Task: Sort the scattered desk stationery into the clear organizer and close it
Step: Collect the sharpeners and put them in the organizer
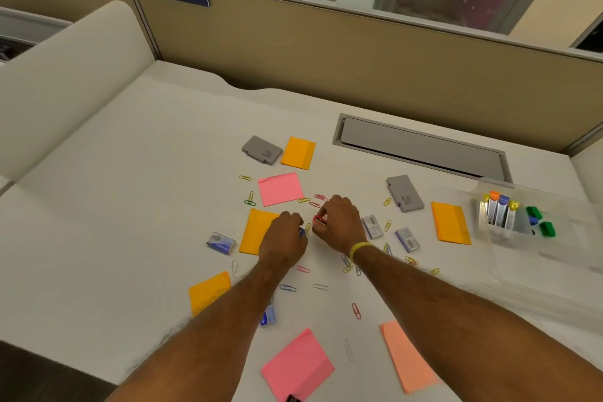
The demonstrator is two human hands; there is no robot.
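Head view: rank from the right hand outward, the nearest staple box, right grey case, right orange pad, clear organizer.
1. staple box, just right of the right hand
2. grey case, farther right and back
3. orange pad, right of the case
4. clear organizer, far right

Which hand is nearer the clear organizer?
Right. The right hand is apart from the clear organizer, off to its left; the left hand lies farther left.

left grip (284, 237): holds blue item (302, 232) | right grip (339, 225): pinches red clip (318, 220) | organizer (554, 271): far right (blurred)
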